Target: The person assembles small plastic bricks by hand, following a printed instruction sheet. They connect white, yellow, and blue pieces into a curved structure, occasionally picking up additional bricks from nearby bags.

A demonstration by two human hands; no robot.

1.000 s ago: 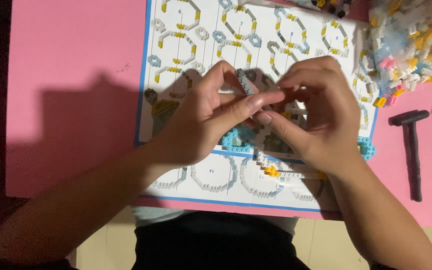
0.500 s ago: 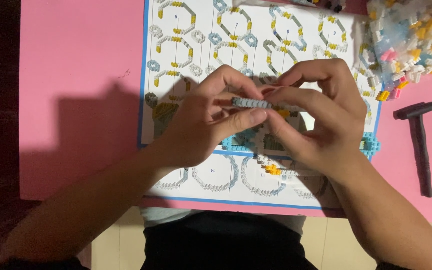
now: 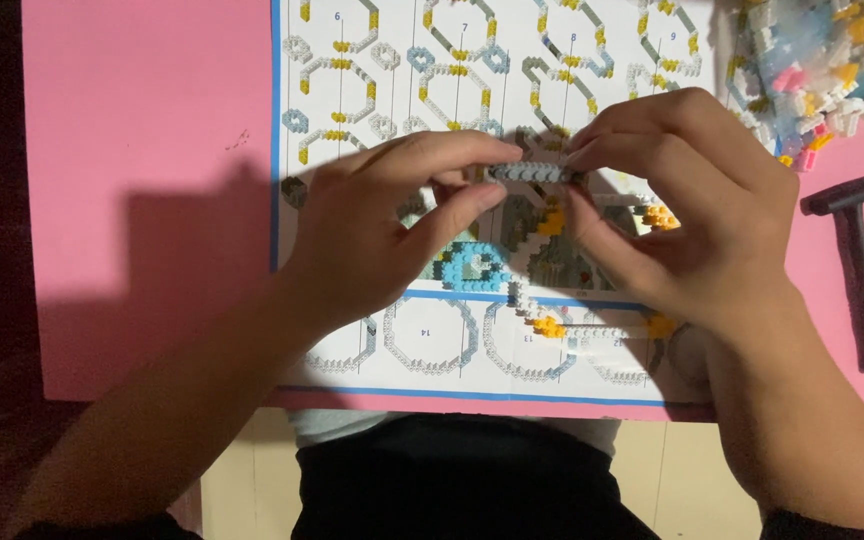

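Note:
A short grey strip of tiny building bricks [image 3: 535, 173] is pinched between both hands, held level above the instruction sheet [image 3: 352, 90]. My left hand [image 3: 377, 235] grips its left end with thumb and fingers. My right hand [image 3: 687, 205] grips its right end. Under the hands lies a partly built model of small blue, white and yellow bricks [image 3: 477, 268], mostly hidden by the fingers.
The sheet rests on a pink mat [image 3: 142, 150]. A clear bag of loose coloured bricks [image 3: 827, 60] sits at the top right. A dark grey hammer-shaped tool [image 3: 860, 270] lies at the right. The mat's near edge meets my lap.
The hands have shifted a little and now hold the grey strip level between them; a second ago the fingers were bunched together over it.

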